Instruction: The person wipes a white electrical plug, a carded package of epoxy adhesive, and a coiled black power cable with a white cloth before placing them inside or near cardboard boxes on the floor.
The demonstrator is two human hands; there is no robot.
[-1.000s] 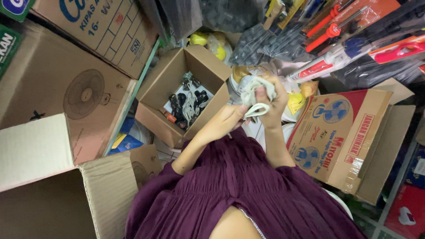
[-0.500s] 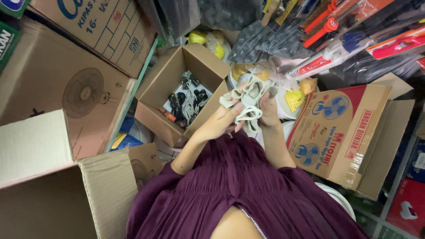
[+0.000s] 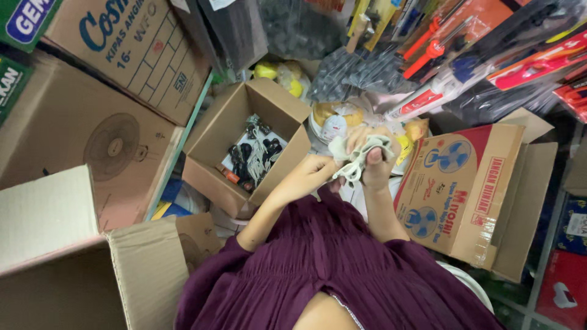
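View from above a person in a dark purple top, seated among stacked cardboard cartons in a crowded storeroom; both hands are raised in front of the chest, working a pale grey-white bundle [image 3: 358, 160] that looks like a coiled cable or cord, though whether it is cord or cloth is hard to tell; the right hand [image 3: 374, 160] is closed around the upper part of the bundle, fingers curled over it and thumb pressed on top; the left hand [image 3: 313, 174] pinches the bundle's lower left edge, its grip narrow, fingertips touching the material; the bundle sits between the two hands, held in the air, well above the floor; to the left, near the left forearm, an open brown box [image 3: 244, 146] holds a loose heap of small black and white items, possibly plugs and cords; just beyond the hands a round tin with a yellow-and-white lid [image 3: 335, 122] rests among plastic-wrapped goods; a fan carton [image 3: 455, 189] stands at the right; judging by this, the bundle is partly gathered and not yet set down, while the open box already holds several pieces.
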